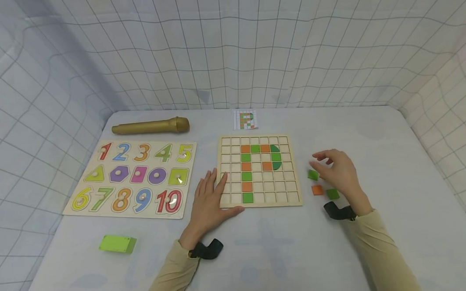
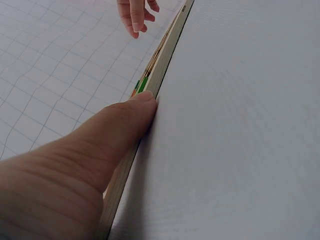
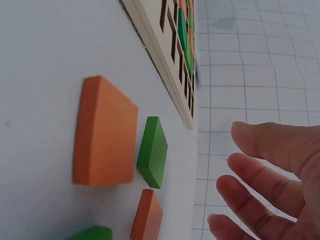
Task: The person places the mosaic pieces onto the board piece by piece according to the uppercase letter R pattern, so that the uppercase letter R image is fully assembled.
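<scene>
A wooden grid board (image 1: 261,204) lies flat on the table, with orange and green squares and dark-green rounded pieces set in some cells. My left hand (image 1: 207,206) rests at its lower left corner, fingers spread, the thumb (image 2: 137,107) against the near edge. My right hand (image 1: 339,170) hovers right of the board, fingers loosely bent and thumb apart from them, with nothing between. Below it lie loose square tiles: a green tile (image 3: 154,152), an orange tile (image 3: 107,135), another green tile (image 1: 332,194) and a second orange tile (image 3: 147,215), partly hidden by the hand in the head view.
Behind the board lies a small pattern card (image 1: 245,119) showing a coloured letter-like figure. A number and shape puzzle (image 1: 127,204) is at the left, with a gold microphone-shaped object (image 1: 150,126) beyond it and a light-green block (image 1: 117,244) in front. Grid-patterned cloth walls surround the table.
</scene>
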`<action>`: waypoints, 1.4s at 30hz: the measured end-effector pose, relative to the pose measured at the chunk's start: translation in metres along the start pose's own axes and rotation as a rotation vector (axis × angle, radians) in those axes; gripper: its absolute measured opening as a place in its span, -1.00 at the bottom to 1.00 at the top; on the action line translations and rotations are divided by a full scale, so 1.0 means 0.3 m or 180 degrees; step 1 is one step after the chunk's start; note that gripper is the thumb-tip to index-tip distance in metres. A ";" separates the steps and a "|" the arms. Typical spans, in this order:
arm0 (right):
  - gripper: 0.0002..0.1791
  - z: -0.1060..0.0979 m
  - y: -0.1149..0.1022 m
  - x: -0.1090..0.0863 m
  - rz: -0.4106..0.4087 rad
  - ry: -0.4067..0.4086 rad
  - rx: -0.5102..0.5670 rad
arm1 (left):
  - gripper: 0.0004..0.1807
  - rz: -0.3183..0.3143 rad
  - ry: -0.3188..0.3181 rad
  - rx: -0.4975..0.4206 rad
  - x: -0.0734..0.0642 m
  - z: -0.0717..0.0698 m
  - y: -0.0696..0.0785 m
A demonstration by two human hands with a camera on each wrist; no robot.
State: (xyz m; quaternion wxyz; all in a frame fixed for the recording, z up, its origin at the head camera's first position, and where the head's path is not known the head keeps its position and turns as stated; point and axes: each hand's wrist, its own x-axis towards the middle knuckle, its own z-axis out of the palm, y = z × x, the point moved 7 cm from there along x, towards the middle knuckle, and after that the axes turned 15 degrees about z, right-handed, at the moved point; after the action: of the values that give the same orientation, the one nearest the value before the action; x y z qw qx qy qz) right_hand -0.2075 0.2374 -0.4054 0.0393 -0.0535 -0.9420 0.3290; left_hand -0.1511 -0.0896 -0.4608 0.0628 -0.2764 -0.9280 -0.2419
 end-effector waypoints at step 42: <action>-0.78 0.067 0.021 -0.020 0.0214 -0.0776 -0.0521 | 0.13 -0.0051 -0.0047 -0.0069 0.001 -0.002 0.003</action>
State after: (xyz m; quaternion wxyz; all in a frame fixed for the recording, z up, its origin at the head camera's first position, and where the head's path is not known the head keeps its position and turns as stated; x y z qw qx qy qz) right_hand -0.2032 0.2291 -0.4252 -0.0909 -0.0477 -0.9611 0.2563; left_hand -0.1508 -0.0890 -0.4598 0.0510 -0.2714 -0.9279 -0.2503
